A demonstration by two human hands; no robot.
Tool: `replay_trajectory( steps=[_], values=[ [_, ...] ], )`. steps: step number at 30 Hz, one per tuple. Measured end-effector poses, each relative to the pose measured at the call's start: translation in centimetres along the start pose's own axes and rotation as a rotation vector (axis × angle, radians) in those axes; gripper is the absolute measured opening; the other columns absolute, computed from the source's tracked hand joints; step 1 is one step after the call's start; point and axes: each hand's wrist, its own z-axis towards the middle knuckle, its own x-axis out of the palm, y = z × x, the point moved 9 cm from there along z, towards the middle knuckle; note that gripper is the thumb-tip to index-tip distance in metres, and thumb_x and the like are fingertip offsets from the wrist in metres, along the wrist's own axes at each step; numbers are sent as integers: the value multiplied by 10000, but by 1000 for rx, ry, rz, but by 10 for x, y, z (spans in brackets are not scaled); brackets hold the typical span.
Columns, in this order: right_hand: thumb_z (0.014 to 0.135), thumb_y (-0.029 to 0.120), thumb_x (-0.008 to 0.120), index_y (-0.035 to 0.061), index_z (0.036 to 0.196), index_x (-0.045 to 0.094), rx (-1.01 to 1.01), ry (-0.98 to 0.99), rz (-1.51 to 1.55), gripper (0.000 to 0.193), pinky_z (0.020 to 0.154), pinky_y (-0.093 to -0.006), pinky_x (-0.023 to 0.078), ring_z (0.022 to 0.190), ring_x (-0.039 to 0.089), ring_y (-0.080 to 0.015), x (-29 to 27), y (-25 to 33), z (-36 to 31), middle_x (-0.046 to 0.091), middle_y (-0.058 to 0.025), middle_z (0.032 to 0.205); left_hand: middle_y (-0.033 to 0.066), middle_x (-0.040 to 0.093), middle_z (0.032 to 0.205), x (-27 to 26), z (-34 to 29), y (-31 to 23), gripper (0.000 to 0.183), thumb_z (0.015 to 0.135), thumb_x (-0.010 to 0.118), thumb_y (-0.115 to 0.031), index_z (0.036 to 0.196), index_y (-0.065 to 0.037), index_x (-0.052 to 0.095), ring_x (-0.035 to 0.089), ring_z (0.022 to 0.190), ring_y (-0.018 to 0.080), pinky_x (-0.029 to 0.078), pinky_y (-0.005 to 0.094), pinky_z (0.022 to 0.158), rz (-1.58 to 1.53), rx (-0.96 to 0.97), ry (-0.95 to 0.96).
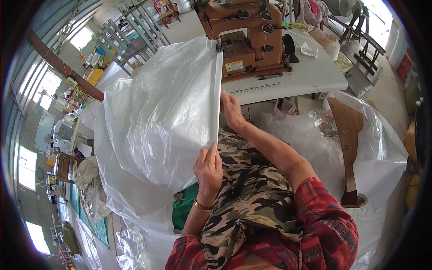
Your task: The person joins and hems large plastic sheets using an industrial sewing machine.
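Note:
A large sheet of translucent white plastic (pixel 166 112) spreads over the left side. Its right edge is folded into a narrow straight hem running up to the needle end of a brown industrial sewing machine (pixel 265 33). Low on that hem, my left hand (pixel 209 170) pinches the edge between thumb and fingers. Higher up, nearer the machine, my right hand (pixel 232 110) has its fingers closed at the same edge; its fingertips are partly hidden. The sheet's upper corner lies at the machine's needle area, where the stitching point is too small to make out.
The machine sits on a pale table (pixel 310 74) with a ruler marking and small snips (pixel 269 76). Crumpled clear plastic (pixel 306 139) lies at the right beside a brown board (pixel 345 139). Grey metal racks (pixel 130 40) stand far left. Camouflage cloth (pixel 252 193) covers my lap.

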Motion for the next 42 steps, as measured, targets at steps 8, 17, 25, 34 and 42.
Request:
replay_trajectory(
  steps=[8, 17, 25, 34, 42],
  values=[
    [936, 426, 571, -8, 684, 583, -148, -120, -281, 502, 512, -296, 452, 536, 557, -124, -23, 69, 73, 581, -56, 611, 146, 602, 886, 30, 2, -11, 240, 827, 594, -4, 1061, 2, 643, 614, 746, 335, 499, 408, 659, -29, 153, 91],
    [868, 467, 614, -59, 688, 611, -245, -60, -830, 556, 616, -409, 453, 615, 602, -240, -19, 70, 114, 566, -178, 594, 141, 585, 815, 75, -6, 0, 247, 803, 609, 4, 1049, -10, 627, 613, 701, 348, 501, 425, 610, -152, 111, 194],
    [919, 307, 614, -99, 860, 645, -204, 54, -716, 412, 595, -325, 434, 651, 496, -97, -24, 60, 83, 603, -62, 662, 127, 601, 774, 94, -17, 19, 268, 801, 625, 5, 1066, -26, 644, 617, 638, 327, 505, 405, 566, -198, 58, 118],
    [931, 369, 623, -57, 798, 632, -173, 90, -488, 447, 593, -266, 419, 661, 481, -64, -19, 62, 80, 579, 21, 706, 133, 605, 732, 73, -22, 19, 230, 812, 645, 14, 1040, -17, 638, 616, 606, 312, 499, 376, 534, -235, -3, -36],
    [934, 375, 620, -42, 815, 649, -175, 109, -487, 435, 594, -253, 416, 661, 483, -57, -27, 51, 85, 583, 21, 709, 138, 637, 823, 81, -22, 14, 237, 825, 634, -21, 1061, -25, 614, 643, 690, 328, 518, 403, 611, -239, -21, 88]
  ],
)
